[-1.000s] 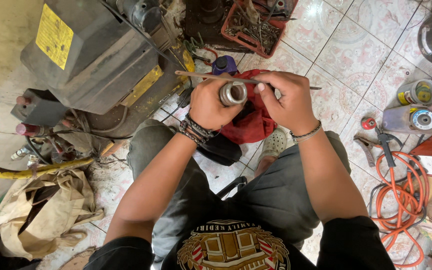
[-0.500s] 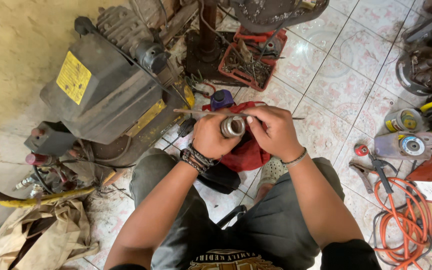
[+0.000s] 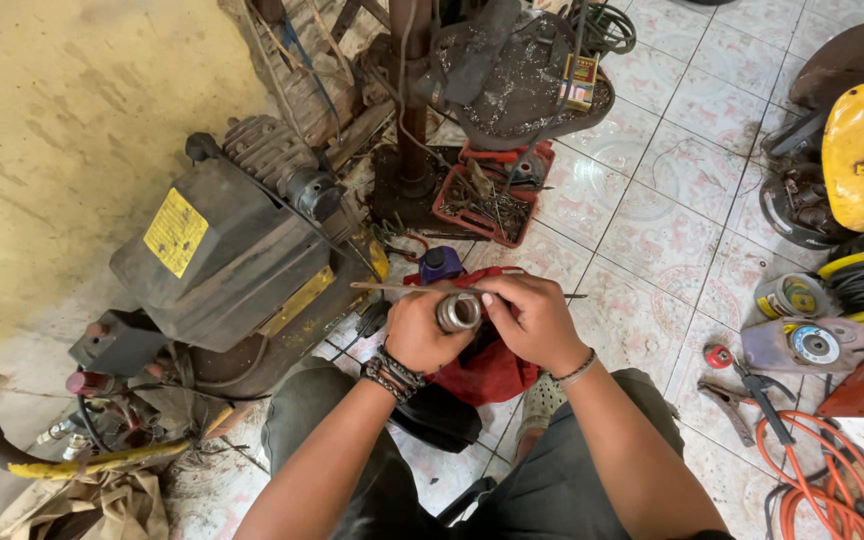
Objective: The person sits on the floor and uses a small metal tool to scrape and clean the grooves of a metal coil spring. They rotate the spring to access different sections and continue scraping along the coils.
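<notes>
Left hand: your left hand [image 3: 420, 335] sits at the centre of the frame, fingers wrapped around a short metal cylinder [image 3: 459, 312], with beaded bracelets on the wrist.
Right hand: your right hand [image 3: 532, 322] is just beside it, fingertips pressed on the cylinder's rim; whether it also pinches the thin rod [image 3: 422, 289] cannot be told.
Cylinder: it is hollow, its open end facing up at the camera, held between both hands above your knees.
Rod: a slim, straight rod lies across the top of your knuckles, running from centre-left to just right of centre.
Beneath the hands: a red cloth [image 3: 487, 370] is bunched on the floor, with a purple-capped bottle [image 3: 441, 264] at its upper edge.
Left of the frame: a dark grey machine [image 3: 237, 255] with a yellow label stands against the wall.
Upper centre: a red tray [image 3: 490, 203] of small metal parts lies at the foot of a stand.
Right edge: an orange cable [image 3: 820, 470] coils on the patterned floor tiles [image 3: 667, 215], near an angle grinder [image 3: 802, 343].
</notes>
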